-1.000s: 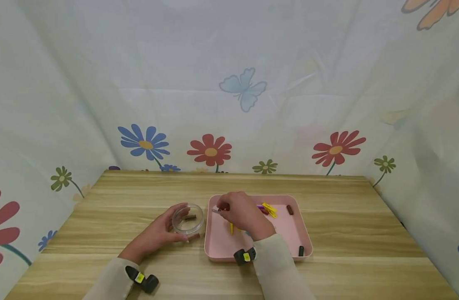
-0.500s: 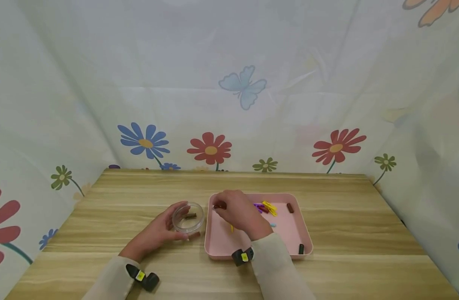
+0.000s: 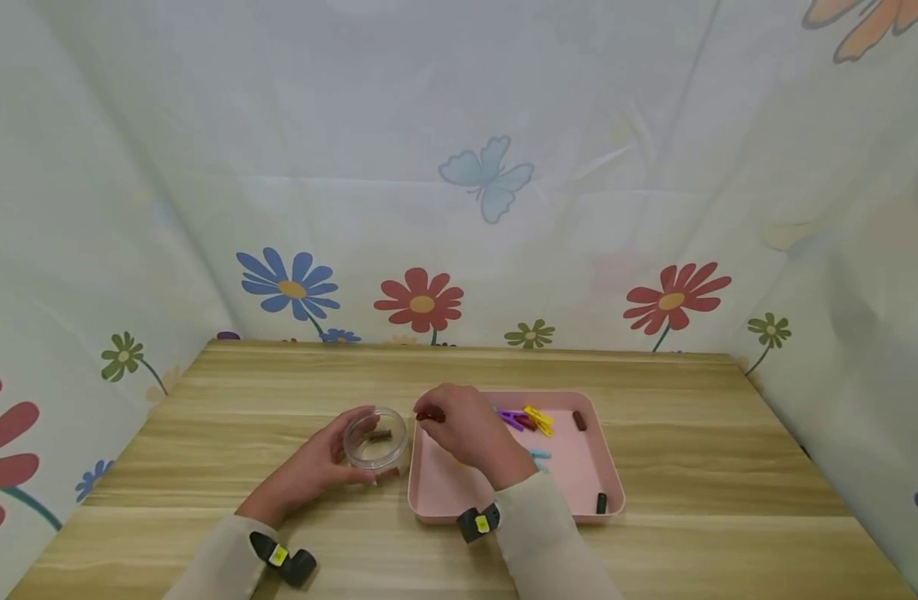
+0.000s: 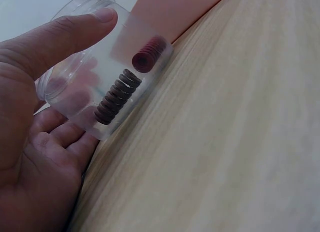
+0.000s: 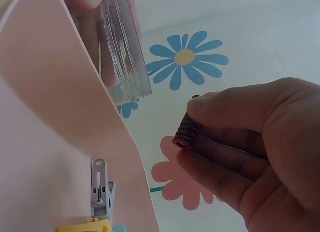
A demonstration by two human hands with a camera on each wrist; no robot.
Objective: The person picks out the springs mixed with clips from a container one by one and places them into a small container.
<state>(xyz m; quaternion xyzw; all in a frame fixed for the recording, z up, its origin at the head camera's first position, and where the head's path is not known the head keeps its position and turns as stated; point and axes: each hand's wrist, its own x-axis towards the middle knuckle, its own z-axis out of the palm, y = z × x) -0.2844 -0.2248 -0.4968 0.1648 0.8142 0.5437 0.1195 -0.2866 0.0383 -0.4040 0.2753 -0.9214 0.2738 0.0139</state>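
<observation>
In the head view, my left hand (image 3: 319,462) grips a clear round jar on the table, left of the pink tray. The left wrist view shows the thumb along the side of the jar (image 4: 107,41) and fingers beneath. Inside lie a dark brown coil spring (image 4: 117,96) and a red spring (image 4: 148,54). My right hand (image 3: 469,429) is above the left side of the pink tray (image 3: 443,498). Between thumb and fingers it pinches a dark red spring (image 5: 187,132), apart from the jar.
In the tray lie yellow (image 3: 539,421), purple (image 3: 513,418) and light blue clothespins (image 3: 539,454), plus a grey clothespin (image 5: 100,189). A red spring touches the pile. A brown spring (image 3: 579,420) and a dark green spring (image 3: 601,502) lie along the right.
My right hand has moved left with the dark red spring, toward the tray's left rim and the jar. The light blue clothespins have come into view behind it. My left hand keeps still.
</observation>
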